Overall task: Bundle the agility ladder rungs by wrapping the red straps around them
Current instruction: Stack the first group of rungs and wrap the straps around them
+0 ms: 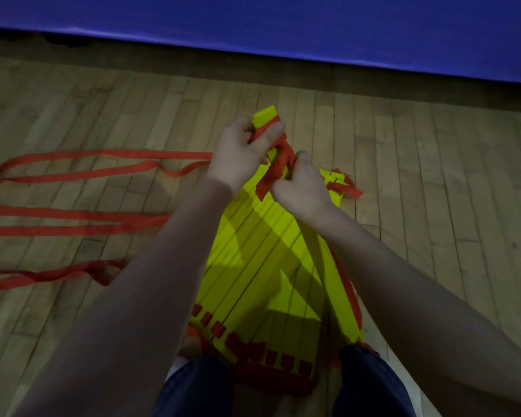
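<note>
Red straps (283, 164) pinched in curled fingers (275, 130) — left hand (241, 153) and right hand (303, 189) pull them taut, seemingly cinching the yellow rungs (253, 251) beneath.

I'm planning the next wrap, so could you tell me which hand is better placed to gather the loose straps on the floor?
Probably the left hand: the loose straps trail off on its side, while the right hand grips straps against the rungs.
</note>
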`<act>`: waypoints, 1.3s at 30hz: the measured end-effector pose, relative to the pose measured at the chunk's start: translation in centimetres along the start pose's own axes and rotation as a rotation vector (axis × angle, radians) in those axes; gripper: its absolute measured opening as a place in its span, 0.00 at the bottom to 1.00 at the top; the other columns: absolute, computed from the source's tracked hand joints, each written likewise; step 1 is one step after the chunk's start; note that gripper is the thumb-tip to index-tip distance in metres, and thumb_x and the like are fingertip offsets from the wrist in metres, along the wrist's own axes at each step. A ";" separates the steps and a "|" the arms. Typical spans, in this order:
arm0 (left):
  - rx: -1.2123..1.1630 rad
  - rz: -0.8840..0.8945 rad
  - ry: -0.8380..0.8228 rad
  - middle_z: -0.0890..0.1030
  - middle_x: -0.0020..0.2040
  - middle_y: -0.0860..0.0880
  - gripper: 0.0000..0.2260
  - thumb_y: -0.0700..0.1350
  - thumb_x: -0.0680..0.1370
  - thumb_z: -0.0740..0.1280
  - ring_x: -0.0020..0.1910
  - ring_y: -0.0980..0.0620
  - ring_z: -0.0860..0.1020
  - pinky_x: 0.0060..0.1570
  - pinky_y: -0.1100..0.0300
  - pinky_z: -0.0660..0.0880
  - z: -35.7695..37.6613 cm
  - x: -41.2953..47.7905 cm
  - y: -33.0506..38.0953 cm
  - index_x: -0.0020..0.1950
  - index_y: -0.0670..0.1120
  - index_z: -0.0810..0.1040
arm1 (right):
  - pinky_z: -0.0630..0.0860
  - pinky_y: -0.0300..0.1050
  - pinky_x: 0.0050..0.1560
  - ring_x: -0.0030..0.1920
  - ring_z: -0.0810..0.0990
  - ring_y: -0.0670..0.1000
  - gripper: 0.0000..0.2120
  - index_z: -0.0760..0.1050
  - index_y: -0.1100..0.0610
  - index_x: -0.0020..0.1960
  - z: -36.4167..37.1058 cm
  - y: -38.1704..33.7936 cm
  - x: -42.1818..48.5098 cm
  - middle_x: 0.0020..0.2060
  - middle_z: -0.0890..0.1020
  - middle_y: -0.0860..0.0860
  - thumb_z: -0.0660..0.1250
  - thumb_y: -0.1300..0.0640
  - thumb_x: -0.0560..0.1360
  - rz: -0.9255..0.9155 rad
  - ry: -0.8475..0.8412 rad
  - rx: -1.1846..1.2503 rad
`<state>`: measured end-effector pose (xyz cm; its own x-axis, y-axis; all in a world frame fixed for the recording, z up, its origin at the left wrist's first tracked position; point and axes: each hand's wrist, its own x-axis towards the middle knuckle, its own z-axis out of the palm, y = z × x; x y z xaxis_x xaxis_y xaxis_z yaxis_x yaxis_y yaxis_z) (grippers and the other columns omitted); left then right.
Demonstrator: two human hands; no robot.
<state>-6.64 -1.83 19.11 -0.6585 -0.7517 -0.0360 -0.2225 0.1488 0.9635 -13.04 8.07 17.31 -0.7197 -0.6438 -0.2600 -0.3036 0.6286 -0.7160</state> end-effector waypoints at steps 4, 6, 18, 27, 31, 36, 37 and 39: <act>-0.157 -0.021 -0.205 0.79 0.31 0.53 0.06 0.40 0.78 0.66 0.30 0.60 0.77 0.33 0.66 0.74 -0.6 0.0 0.0 0.43 0.45 0.70 | 0.72 0.50 0.39 0.43 0.76 0.56 0.20 0.63 0.60 0.52 -1.3 0.5 0.2 0.41 0.75 0.52 0.68 0.65 0.64 0.039 -0.045 0.176; -0.172 -0.009 -0.269 0.80 0.32 0.52 0.07 0.39 0.79 0.64 0.33 0.59 0.78 0.37 0.65 0.75 -1.0 0.2 -0.3 0.44 0.47 0.69 | 0.72 0.51 0.38 0.41 0.74 0.52 0.24 0.63 0.59 0.51 -1.6 0.6 0.2 0.39 0.74 0.50 0.69 0.65 0.58 0.042 -0.059 0.267; -0.208 0.131 -0.171 0.80 0.29 0.55 0.07 0.38 0.78 0.66 0.29 0.62 0.76 0.34 0.69 0.71 -2.1 0.9 0.3 0.41 0.45 0.73 | 0.71 0.51 0.37 0.37 0.73 0.51 0.16 0.69 0.56 0.42 -2.6 -0.7 1.0 0.36 0.75 0.52 0.70 0.64 0.56 -0.152 0.063 0.435; -0.180 0.031 -0.150 0.77 0.23 0.54 0.15 0.46 0.77 0.69 0.23 0.62 0.72 0.26 0.70 0.67 -2.1 -0.1 1.2 0.32 0.43 0.72 | 0.69 0.44 0.30 0.24 0.74 0.51 0.05 0.75 0.57 0.25 -4.0 -1.6 1.8 0.23 0.75 0.56 0.65 0.66 0.56 -0.071 -0.118 0.415; 0.069 -0.060 -0.034 0.70 0.19 0.54 0.22 0.57 0.73 0.70 0.20 0.60 0.67 0.22 0.67 0.63 -2.0 0.0 0.8 0.27 0.44 0.69 | 0.71 0.41 0.24 0.20 0.75 0.53 0.08 0.73 0.63 0.28 -3.9 -1.1 1.5 0.18 0.75 0.54 0.62 0.71 0.63 -0.008 -0.196 0.420; 0.283 -0.191 -0.014 0.70 0.16 0.51 0.27 0.66 0.72 0.65 0.17 0.59 0.69 0.21 0.67 0.65 -1.5 -0.4 0.5 0.27 0.44 0.68 | 0.74 0.44 0.28 0.24 0.75 0.50 0.02 0.72 0.67 0.33 -3.5 -0.5 1.8 0.22 0.75 0.54 0.64 0.71 0.64 0.031 -0.263 0.463; 0.268 -0.205 -0.035 0.71 0.17 0.50 0.27 0.66 0.72 0.65 0.17 0.58 0.71 0.21 0.66 0.66 -1.6 -0.5 0.5 0.28 0.44 0.70 | 0.74 0.47 0.30 0.26 0.76 0.55 0.04 0.73 0.71 0.37 -3.4 -0.4 1.8 0.25 0.75 0.59 0.64 0.71 0.62 0.042 -0.277 0.521; 0.197 -0.216 -0.089 0.74 0.22 0.49 0.26 0.66 0.71 0.67 0.20 0.56 0.72 0.22 0.67 0.66 -1.9 -0.7 0.2 0.31 0.44 0.73 | 0.74 0.49 0.29 0.24 0.75 0.59 0.11 0.73 0.71 0.42 -3.4 -0.4 1.3 0.28 0.74 0.64 0.61 0.74 0.59 0.065 -0.326 0.692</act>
<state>-4.85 -2.46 19.83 -0.6389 -0.7219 -0.2657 -0.4937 0.1198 0.8613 -15.97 8.46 19.39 -0.4693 -0.7784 -0.4169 0.2708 0.3224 -0.9070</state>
